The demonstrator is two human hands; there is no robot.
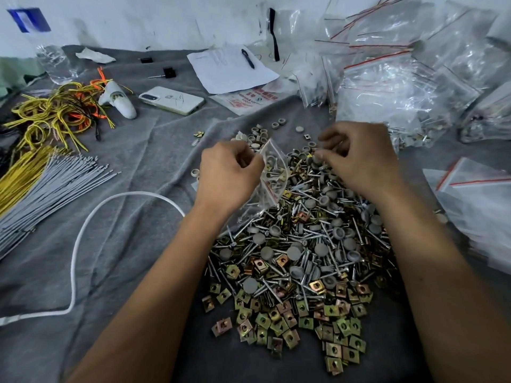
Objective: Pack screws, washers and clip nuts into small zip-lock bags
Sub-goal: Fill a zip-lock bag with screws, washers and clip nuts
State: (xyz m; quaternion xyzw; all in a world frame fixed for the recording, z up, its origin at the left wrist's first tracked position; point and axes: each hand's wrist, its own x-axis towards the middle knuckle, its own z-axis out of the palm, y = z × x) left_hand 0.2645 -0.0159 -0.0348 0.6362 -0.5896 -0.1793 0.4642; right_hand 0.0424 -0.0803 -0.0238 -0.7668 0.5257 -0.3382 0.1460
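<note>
Grey cloth (143, 167). Left hand (229, 172) pinches open zip-lock bag (272, 172); right hand (356, 158), fingertips curled over grey washers (318, 158), sits at bag's 3 o'clock, nearer the mouth.

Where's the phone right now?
In the head view the phone lies flat on the grey cloth, far left of the hardware pile, between the white handheld tool and the paper sheets.
</note>
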